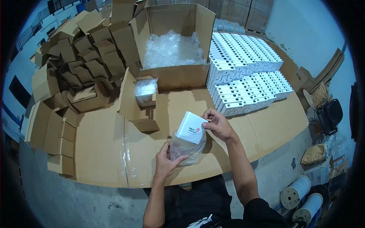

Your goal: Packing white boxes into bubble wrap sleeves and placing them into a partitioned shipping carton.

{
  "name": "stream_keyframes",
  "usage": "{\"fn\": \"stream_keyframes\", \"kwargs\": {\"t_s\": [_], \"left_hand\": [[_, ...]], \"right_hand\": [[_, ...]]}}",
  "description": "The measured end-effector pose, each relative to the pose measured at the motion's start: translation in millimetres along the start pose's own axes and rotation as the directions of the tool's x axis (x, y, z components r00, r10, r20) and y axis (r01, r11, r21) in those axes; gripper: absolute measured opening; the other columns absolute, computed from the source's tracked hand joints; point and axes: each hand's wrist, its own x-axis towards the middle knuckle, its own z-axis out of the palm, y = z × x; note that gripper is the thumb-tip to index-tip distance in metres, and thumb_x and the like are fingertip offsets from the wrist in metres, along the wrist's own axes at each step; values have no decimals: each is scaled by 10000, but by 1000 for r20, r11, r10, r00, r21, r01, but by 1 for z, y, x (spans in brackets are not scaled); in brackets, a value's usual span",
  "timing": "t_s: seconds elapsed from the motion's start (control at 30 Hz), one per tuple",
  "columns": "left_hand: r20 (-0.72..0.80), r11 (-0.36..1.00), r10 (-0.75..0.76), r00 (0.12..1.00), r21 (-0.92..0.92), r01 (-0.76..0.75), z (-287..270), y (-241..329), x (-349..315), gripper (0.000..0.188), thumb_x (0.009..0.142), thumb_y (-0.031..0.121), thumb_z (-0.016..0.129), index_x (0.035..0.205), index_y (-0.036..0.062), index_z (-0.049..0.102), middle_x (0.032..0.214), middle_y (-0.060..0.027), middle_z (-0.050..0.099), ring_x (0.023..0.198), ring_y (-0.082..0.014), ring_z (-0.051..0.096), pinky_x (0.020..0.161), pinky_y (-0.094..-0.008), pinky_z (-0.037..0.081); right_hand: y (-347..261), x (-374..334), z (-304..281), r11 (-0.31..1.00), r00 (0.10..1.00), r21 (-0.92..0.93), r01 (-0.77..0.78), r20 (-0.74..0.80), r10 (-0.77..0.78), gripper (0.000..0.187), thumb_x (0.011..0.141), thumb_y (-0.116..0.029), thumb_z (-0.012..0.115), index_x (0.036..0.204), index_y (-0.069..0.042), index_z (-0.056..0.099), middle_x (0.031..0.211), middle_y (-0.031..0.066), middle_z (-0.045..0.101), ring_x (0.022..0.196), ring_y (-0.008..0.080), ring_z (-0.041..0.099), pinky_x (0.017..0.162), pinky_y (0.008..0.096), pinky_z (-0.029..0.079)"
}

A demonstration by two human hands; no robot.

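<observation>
A flat white box (189, 124) with a small printed logo sits partway inside a clear plastic bag (185, 152) near the front of the table. My left hand (167, 159) grips the bag's lower left side, thumb across its front. At the box's upper right edge, my right hand (218, 124) pinches the box between thumb and fingers. The box's lower part shows only dimly through the plastic. Just beyond my hands stands an open cardboard carton (131, 100) with a plastic-wrapped item (146, 91) in it.
A large open carton (178, 78) of clear plastic bags (174, 49) stands at the back. Rows of stacked white boxes (243, 87) fill the right side. Many open brown cartons (91, 62) crowd the left. Cable spools (296, 192) lie on the floor at right.
</observation>
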Motion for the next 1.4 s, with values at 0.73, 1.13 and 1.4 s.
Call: {"fn": "stream_keyframes", "kwargs": {"t_s": [0.73,1.13,1.4], "left_hand": [[-99,969,-117,988,-228,92,8,-12,26,225,1036,178,620,1080,-40,653,923,-3,655,837,-54,566,763,-232,469],[-166,998,-61,984,-42,55,21,-8,28,318,1069,233,546,1164,-43,672,947,-49,696,884,-90,592,790,-277,491],[-193,990,18,981,-134,-44,21,2,30,456,1087,314,485,1395,-8,584,1298,-139,658,1177,-134,573,1044,-309,432]], "right_hand": [[5,-9,32,985,960,81,-150,-227,165,230,997,-144,651,1190,-36,589,1089,45,634,1037,108,582,881,272,486],[76,-53,51,973,939,-226,-49,-343,-33,284,1084,-198,473,1192,37,592,986,39,637,909,107,568,828,295,481],[63,-51,68,990,916,-139,15,-395,-70,391,1107,-235,403,1343,30,569,1173,65,643,1096,126,563,981,288,442]]}}
